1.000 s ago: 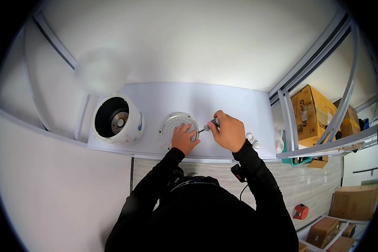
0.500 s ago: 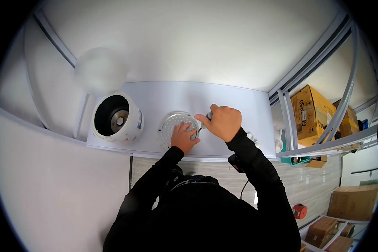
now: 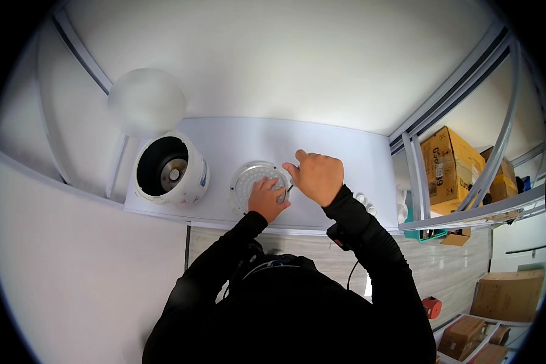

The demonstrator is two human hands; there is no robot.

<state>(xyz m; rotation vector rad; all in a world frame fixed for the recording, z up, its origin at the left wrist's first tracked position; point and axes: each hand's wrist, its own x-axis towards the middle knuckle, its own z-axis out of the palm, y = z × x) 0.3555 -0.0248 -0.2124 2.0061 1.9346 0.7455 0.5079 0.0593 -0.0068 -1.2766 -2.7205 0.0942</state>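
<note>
A round white perforated disc (image 3: 253,180) lies flat on the white table (image 3: 236,139). My left hand (image 3: 267,199) rests on the disc's near right edge, fingers pressing it down. My right hand (image 3: 316,176) is closed around a thin dark tool, likely a screwdriver (image 3: 289,188), whose tip points down at the disc's right rim beside my left fingers. Most of the tool is hidden inside my fist.
A white rice cooker body (image 3: 170,171) with an open dark interior stands left of the disc. A frosted round lid (image 3: 145,102) sits behind it. Small white parts (image 3: 365,203) lie at the table's right end. Cardboard boxes (image 3: 446,167) fill metal shelving on the right.
My right hand has shifted left and nearer the disc, bringing the tool tip down to its right rim. My left hand stays on the disc.
</note>
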